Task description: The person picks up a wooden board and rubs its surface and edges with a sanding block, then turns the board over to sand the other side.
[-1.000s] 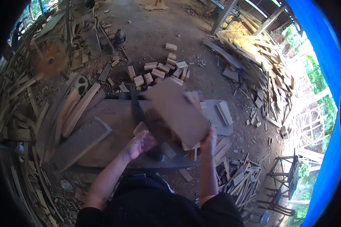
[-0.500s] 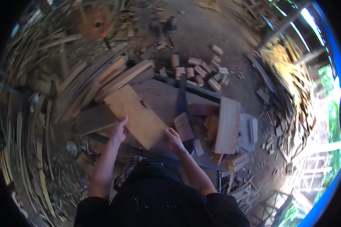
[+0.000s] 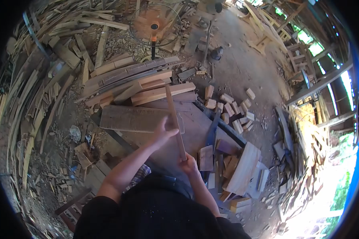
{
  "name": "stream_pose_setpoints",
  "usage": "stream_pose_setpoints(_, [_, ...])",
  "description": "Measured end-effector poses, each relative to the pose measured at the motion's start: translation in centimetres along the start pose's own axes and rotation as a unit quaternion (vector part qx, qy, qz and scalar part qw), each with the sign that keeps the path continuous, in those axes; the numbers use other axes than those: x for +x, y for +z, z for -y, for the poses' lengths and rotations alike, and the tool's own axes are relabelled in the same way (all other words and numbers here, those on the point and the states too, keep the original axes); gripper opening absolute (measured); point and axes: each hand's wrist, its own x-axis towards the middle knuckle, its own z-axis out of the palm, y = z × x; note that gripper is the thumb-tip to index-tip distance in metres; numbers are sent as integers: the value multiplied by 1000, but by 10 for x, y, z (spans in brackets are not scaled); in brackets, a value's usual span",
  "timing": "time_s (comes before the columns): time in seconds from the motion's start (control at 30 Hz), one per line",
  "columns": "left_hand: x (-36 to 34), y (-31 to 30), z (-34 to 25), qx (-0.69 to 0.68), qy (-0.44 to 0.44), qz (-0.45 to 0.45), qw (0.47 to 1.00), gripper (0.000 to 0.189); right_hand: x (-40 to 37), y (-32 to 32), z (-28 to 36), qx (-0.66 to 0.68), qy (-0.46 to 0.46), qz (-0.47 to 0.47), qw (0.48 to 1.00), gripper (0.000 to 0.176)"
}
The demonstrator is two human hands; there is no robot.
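Note:
A flat wooden board (image 3: 174, 115) is held up on edge, so that only its narrow side shows. My left hand (image 3: 163, 133) is on its left face, with the thumb across the edge. At the board's near end, my right hand (image 3: 189, 164) has its fingers wrapped round the corner. Below the board lies a work surface (image 3: 153, 149), with a wide dark plank (image 3: 127, 118) on it to the left. A handsaw (image 3: 212, 137) lies to the right, beside a small wood block (image 3: 206, 158).
Long beams (image 3: 163, 93) are stacked beyond the surface. Small cut blocks (image 3: 228, 108) lie on the floor at the right. A pale thick board (image 3: 244, 169) leans at the near right. An orange round fan (image 3: 154, 27) stands at the back.
The board has turned from showing its broad face to standing edge-on. My left hand has moved right, nearer my right hand. The view has shifted too.

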Motion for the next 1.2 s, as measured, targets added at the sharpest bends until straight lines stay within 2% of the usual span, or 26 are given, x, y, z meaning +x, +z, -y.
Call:
stream_pose_setpoints(0.03, [-6,4,-19,-36,-47,23,998,85,3,-9,2,40,32,8,999,33])
stream_pose_setpoints(0.07, [-4,4,-14,-40,-43,20,998,85,12,-30,4,41,37,58,997,31])
stream_pose_setpoints(0.1, [1,5,-2,-6,-11,12,1000,81,13,-36,4,36,39,58,997,31])
stream_pose_setpoints(0.13, [4,6,12,28,19,4,999,77,16,-41,3,35,38,96,994,32])
stream_pose_setpoints(0.17, [7,4,26,26,19,2,999,77,18,-43,0,36,36,132,990,33])
stream_pose_setpoints(0.2, [8,0,41,70,14,-25,997,78,12,-31,-4,36,36,130,990,33])
stream_pose_setpoints(0.23, [6,-3,51,114,7,-49,992,80,-1,-6,-9,-7,5,50,999,34])
stream_pose_setpoints(0.27, [-12,-6,28,44,-27,-28,998,82,-7,11,-13,-45,-27,-32,998,35])
stream_pose_setpoints(0.3, [-30,-8,4,-26,-64,-7,998,83,-5,10,-18,-37,-32,-40,998,35])
stream_pose_setpoints(0.33, [-30,-11,28,29,29,-61,997,93,-3,8,-22,-98,-57,-17,993,35])
stream_pose_setpoints(0.37, [-37,-15,27,-53,1,-96,994,84,-3,7,-24,-159,-79,6,984,36])
stream_pose_setpoints(0.43, [-38,-39,42,-113,-15,-80,990,74,-23,16,-16,-177,-91,-33,979,38])
stream_pose_setpoints(0.47, [-33,-49,57,-110,-17,-80,991,74,-24,9,-5,-375,-161,-96,908,41])
stream_pose_setpoints(0.5, [-27,-59,80,-121,-23,-105,987,71,-25,1,5,-555,-221,-152,787,45])
stream_pose_setpoints(0.57, [-18,-67,99,-133,-28,-132,982,68,-30,-12,30,-672,-382,-265,576,65])
stream_pose_setpoints(0.6, [-12,-69,102,-115,-27,-158,980,66,-38,-4,38,-673,-381,-265,576,65])
stream_pose_setpoints(0.67, [1,-69,112,-100,-29,-184,977,64,-56,10,53,-765,-323,-420,366,95])
stream_pose_setpoints(0.7, [8,-71,119,-39,27,-230,972,61,-59,8,57,-766,-322,-420,365,95])
stream_pose_setpoints(0.73, [14,-74,125,23,83,-276,957,58,-60,7,61,-778,-242,-423,396,108])
stream_pose_setpoints(0.77, [15,-72,116,22,84,-280,956,58,-59,7,63,-785,-163,-421,423,121])
stream_pose_setpoints(0.83, [8,-67,90,98,26,-314,944,54,-51,-3,57,-797,-134,-412,420,126])
stream_pose_setpoints(0.87, [9,-67,96,100,27,-322,941,54,-48,-7,53,-806,-104,-408,417,131])
stream_pose_setpoints(0.93, [13,-70,116,91,36,-336,937,56,-44,-9,48,-806,-108,-410,414,130])
stream_pose_setpoints(1.07, [11,-68,115,114,49,-338,933,54,-46,-12,44,-791,-126,-444,401,128])
stream_pose_setpoints(1.17, [6,-60,107,180,34,-330,926,58,-47,-15,50,-790,-104,-441,413,121])
stream_pose_setpoints(1.2, [1,-55,109,211,7,-359,909,62,-46,-17,51,-792,-106,-438,412,121])
